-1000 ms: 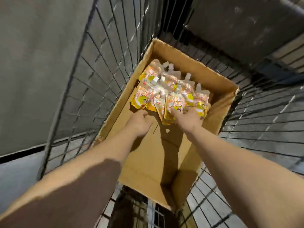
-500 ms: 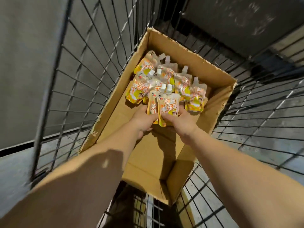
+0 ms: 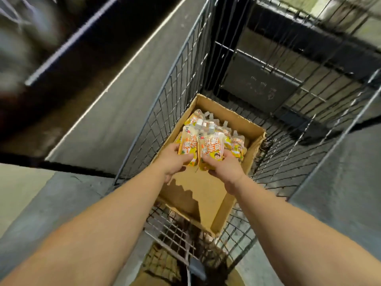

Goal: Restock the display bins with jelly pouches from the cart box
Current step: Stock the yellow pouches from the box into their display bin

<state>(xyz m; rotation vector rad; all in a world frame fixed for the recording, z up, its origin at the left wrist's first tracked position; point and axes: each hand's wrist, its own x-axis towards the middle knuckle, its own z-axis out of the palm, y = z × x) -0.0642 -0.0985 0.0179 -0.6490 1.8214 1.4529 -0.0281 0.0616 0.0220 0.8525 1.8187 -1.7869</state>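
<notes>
Cart box (image 3: 214, 195), both hands gripping jelly pouches (image 3: 210, 146)

A single head-worn wide-angle view looks steeply down and forward, close over both forearms, into the wire cart (image 3: 165, 112) and its cardboard box (image 3: 208, 190).

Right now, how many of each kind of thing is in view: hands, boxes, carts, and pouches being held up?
Hands: 2, left hand and right hand
Held pouches: 2 showing
Cardboard box: 1
Wire cart: 1
Total: 6, leaving out the loose pouches in the box, too overlapped to count.
</notes>
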